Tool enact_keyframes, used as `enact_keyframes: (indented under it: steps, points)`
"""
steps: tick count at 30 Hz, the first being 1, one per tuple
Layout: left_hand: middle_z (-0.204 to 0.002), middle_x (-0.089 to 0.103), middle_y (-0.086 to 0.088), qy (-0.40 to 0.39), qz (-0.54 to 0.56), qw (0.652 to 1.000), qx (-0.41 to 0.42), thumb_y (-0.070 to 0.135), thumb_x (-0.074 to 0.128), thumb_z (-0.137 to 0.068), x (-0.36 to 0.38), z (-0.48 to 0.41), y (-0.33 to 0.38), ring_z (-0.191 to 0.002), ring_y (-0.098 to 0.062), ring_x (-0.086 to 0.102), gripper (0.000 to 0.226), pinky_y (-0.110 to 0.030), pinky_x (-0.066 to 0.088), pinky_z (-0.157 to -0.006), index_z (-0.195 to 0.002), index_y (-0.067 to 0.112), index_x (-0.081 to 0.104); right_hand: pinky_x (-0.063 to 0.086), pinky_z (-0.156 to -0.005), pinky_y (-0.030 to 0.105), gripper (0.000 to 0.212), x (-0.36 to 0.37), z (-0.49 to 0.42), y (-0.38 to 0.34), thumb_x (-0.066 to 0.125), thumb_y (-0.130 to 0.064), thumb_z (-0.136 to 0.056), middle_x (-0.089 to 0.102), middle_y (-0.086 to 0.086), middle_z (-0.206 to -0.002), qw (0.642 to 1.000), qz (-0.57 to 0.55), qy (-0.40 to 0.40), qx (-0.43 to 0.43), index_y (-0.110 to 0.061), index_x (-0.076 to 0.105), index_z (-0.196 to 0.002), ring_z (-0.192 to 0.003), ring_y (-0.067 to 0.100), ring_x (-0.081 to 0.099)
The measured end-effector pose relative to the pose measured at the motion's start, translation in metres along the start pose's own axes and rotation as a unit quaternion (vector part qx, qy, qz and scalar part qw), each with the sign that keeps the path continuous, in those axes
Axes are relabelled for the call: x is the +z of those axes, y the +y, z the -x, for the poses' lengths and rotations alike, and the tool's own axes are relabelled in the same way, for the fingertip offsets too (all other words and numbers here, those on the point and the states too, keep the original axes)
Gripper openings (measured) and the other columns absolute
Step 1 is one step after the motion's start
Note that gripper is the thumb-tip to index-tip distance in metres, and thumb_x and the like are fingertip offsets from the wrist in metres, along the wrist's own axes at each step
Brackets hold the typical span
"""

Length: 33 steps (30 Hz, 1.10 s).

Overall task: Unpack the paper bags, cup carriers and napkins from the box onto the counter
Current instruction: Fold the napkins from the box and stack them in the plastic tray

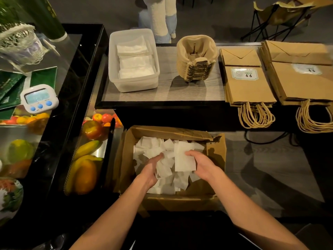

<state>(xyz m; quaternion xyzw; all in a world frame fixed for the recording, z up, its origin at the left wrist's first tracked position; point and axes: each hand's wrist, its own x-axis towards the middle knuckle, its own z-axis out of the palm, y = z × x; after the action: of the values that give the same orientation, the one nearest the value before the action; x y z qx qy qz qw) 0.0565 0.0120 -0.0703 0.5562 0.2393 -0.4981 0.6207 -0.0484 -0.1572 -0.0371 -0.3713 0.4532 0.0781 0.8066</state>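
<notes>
At the far left, a black-framed glass case (75,91) carries green packets (10,87) and a white timer (39,98) with blue buttons. Under its glass lie a banana (87,148), a red apple (92,129) and other fruit.

Beyond it runs the counter (171,91), a grey wood-grain top with a black edge. At its left end stands a clear plastic tub (115,69) with folded white napkins (134,60) laid in rows inside.

Below the counter's near edge sits the open cardboard box (216,150), flaps up, part full of loose napkins (153,147) in a jumble. Both hands are in it. The left hand (151,168) has its fingers curled into the heap and grips a few sheets against the palm. Just beside it, the right hand (201,163) holds a flat napkin stack (183,157), with the thumb on top and the fingers underneath.

On the counter right of the tub stands a nested pile of pulp cup carriers (197,58), apart from the tub. Next come two flat piles of brown paper bags, the smaller pile (248,87) and the larger pile (302,83), each with a label on top and twine handles hanging over the near edge.

The floor is dark grey, with a black cable (266,139) on it right of the box. At the upper right, behind the counter, stands a folding chair (281,13) with a tan seat.
</notes>
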Motion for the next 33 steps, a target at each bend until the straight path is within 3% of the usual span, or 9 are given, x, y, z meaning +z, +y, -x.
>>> enact_keyframes:
  steps: [7,11,15,18,21,24,27,30,33]
  points:
    - [-0.119,0.074,-0.014,-0.007,-0.025,1.000,0.010,0.036,0.084,-0.080,-0.005,-0.006,-0.005,-0.116,-0.039,0.067,0.056,-0.058,0.047,-0.108,-0.128,0.015,0.067,0.055,-0.089,0.041,0.052,0.011,0.001,0.002,0.064,-0.009,-0.095,0.057,0.016,-0.134,0.992,-0.127,0.019,-0.001,-0.013,0.045,-0.144,-0.122,0.033,0.056]
    - [-0.120,0.073,-0.017,-0.018,-0.020,1.000,0.015,0.027,0.075,-0.090,-0.003,-0.001,-0.003,-0.115,-0.041,0.067,0.041,-0.060,0.046,-0.108,-0.126,0.010,0.068,0.055,-0.069,0.014,0.040,0.022,0.014,0.005,0.052,0.002,-0.101,0.056,0.004,-0.135,0.977,-0.209,-0.008,0.048,-0.004,0.048,-0.140,-0.108,0.016,0.063]
    - [-0.116,0.072,-0.022,-0.030,-0.042,0.999,0.003,0.017,0.064,-0.095,0.004,0.007,-0.001,-0.102,-0.039,0.070,0.035,-0.047,0.058,-0.090,-0.125,-0.001,0.067,0.061,-0.070,0.038,0.047,0.027,0.000,0.016,0.068,-0.009,-0.093,0.062,0.021,-0.131,0.980,-0.185,0.035,0.065,-0.006,0.052,-0.138,-0.116,0.035,0.063]
    - [-0.118,0.070,-0.028,-0.038,-0.073,0.997,0.001,0.012,0.062,-0.093,0.005,0.008,-0.002,-0.097,-0.039,0.071,0.035,-0.043,0.060,-0.076,-0.122,-0.005,0.068,0.057,-0.077,0.041,0.047,0.032,-0.007,0.017,0.073,-0.017,-0.091,0.064,0.019,-0.128,0.990,-0.119,0.038,0.071,-0.008,0.055,-0.133,-0.115,0.036,0.063]
    - [-0.124,0.069,-0.022,-0.012,-0.091,0.996,0.003,0.028,0.080,-0.070,0.001,0.003,-0.005,-0.117,-0.042,0.063,0.055,-0.054,0.051,-0.104,-0.120,0.007,0.071,0.048,-0.077,0.035,0.039,0.033,-0.006,0.016,0.075,-0.023,-0.089,0.061,0.006,-0.125,0.995,-0.039,0.083,0.042,-0.016,0.060,-0.124,-0.107,0.024,0.057]
    - [-0.120,0.071,-0.021,-0.029,-0.070,0.997,0.009,0.032,0.077,-0.079,0.001,0.006,-0.002,-0.117,-0.041,0.063,0.044,-0.054,0.046,-0.108,-0.118,0.011,0.070,0.048,-0.073,0.032,0.030,0.029,-0.005,0.011,0.069,-0.022,-0.095,0.059,0.000,-0.113,0.988,0.017,0.144,-0.048,-0.026,0.054,-0.121,-0.099,0.019,0.057]
    - [-0.117,0.073,-0.021,-0.034,0.005,0.999,0.012,0.037,0.065,-0.093,0.003,0.011,0.000,-0.115,-0.042,0.065,0.037,-0.051,0.051,-0.098,-0.120,0.012,0.070,0.051,-0.068,0.024,0.038,0.031,0.007,0.002,0.067,-0.021,-0.097,0.063,-0.001,-0.119,0.987,0.083,0.071,-0.120,-0.022,0.055,-0.133,-0.102,0.016,0.061]
    - [-0.121,0.071,-0.022,-0.071,0.060,0.996,0.016,0.050,0.051,-0.101,0.009,0.018,0.004,-0.110,-0.041,0.067,0.050,-0.047,0.057,-0.085,-0.129,0.012,0.067,0.057,-0.080,0.027,0.036,0.039,0.013,-0.003,0.068,-0.021,-0.096,0.066,0.001,-0.127,0.978,0.145,-0.010,-0.149,-0.027,0.058,-0.130,-0.110,0.017,0.065]
    - [-0.121,0.072,-0.021,-0.102,0.078,0.992,0.017,0.070,0.038,-0.098,0.014,0.018,0.006,-0.104,-0.038,0.071,0.068,-0.049,0.055,-0.090,-0.124,0.016,0.071,0.056,-0.090,0.029,0.047,0.051,0.012,0.005,0.063,-0.029,-0.099,0.055,-0.002,-0.143,0.937,0.295,0.026,-0.186,-0.031,0.046,-0.142,-0.120,0.015,0.059]
